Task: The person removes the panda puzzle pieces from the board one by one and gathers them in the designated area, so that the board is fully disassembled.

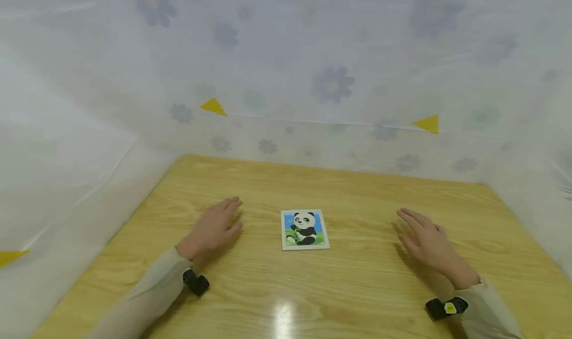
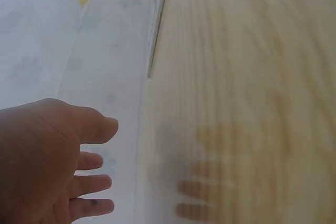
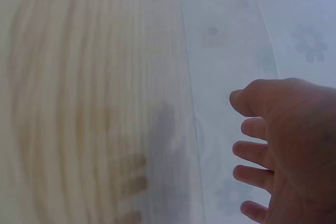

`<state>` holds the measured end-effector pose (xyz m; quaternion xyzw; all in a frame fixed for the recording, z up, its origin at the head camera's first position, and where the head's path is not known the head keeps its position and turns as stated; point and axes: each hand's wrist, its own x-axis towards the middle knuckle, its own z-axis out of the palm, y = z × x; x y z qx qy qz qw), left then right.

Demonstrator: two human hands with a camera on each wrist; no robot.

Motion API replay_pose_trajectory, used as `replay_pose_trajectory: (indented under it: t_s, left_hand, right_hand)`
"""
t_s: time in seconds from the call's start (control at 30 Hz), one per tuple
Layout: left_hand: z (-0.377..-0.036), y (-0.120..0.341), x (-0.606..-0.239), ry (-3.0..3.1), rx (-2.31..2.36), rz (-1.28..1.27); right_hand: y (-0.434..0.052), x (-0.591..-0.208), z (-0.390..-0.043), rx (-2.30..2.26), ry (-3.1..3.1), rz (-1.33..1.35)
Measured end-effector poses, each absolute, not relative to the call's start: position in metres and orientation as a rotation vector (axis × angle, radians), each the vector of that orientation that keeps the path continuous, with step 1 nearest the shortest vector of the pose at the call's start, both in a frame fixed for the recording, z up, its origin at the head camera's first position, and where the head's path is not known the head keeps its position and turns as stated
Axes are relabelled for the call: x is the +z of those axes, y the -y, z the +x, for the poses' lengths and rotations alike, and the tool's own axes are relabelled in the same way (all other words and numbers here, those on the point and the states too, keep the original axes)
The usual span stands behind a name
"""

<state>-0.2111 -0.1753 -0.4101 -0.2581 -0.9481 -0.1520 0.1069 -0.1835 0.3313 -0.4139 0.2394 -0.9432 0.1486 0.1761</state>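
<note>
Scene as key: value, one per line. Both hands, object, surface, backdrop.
left grip: bare hand, holding nothing, left of panda picture
right grip: bare hand, holding nothing, right of panda picture
object: panda picture, white border, lying face up between the hands
surface: wood-grain table
backdrop: pale flowered sheeting, yellow triangles

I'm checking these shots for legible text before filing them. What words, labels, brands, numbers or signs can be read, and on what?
No text can be read in any view.
Yellow label on the right wrist's black device: any marking is too small to read.
Panda picture: no legible words.
</note>
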Motion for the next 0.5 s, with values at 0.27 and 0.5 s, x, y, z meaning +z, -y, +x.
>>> replay_pose_trajectory:
  t_s: [0.27,0.5]
  left_hand:
    - [-0.21,0.152,-0.398,2.868,-0.478,-0.928]
    - [-0.204,0.137,-0.397,2.918,-0.544,-0.993]
  right_hand:
    - [-0.298,-0.412,-0.192,0.718,2.721,0.825]
    - [-0.269,-0.417,-0.21,0.759,2.626,0.901]
